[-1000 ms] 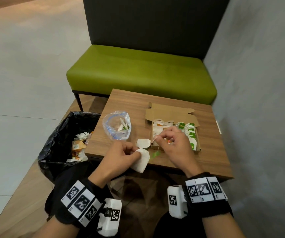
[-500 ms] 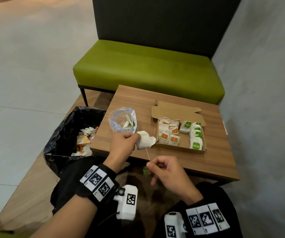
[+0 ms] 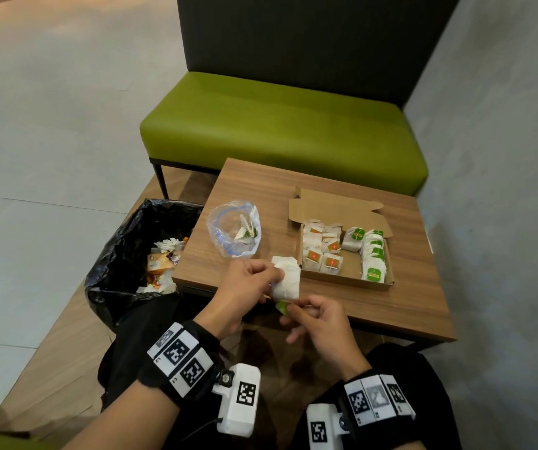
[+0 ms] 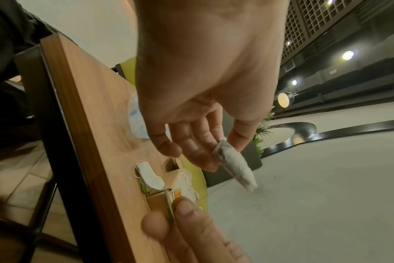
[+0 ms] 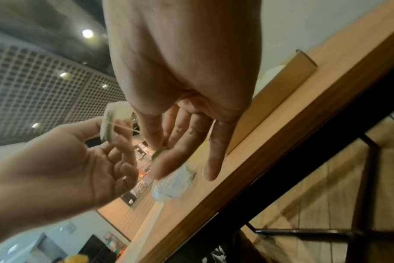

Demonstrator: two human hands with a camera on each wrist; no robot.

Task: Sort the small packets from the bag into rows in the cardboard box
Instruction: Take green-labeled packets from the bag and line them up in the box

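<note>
Left hand (image 3: 244,287) pinches packet (image 3: 287,282); right hand (image 3: 321,323) pinches, seemingly, green tag (image 3: 282,307) over wooden table (image 3: 390,297).

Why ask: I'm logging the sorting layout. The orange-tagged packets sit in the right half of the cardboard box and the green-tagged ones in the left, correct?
No, the sides are swapped. The head view shows the orange-tagged packets in the left half of the cardboard box and the green-tagged packets in the right half.

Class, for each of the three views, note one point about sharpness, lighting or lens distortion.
Head view: evenly lit and sharp on the cardboard box, with wide-angle bending at the edges. Left wrist view: ceiling lamps flare; the tea bag in the left hand is soft. Right wrist view: strongly tilted, and the right hand fingertips are motion-blurred.
</note>
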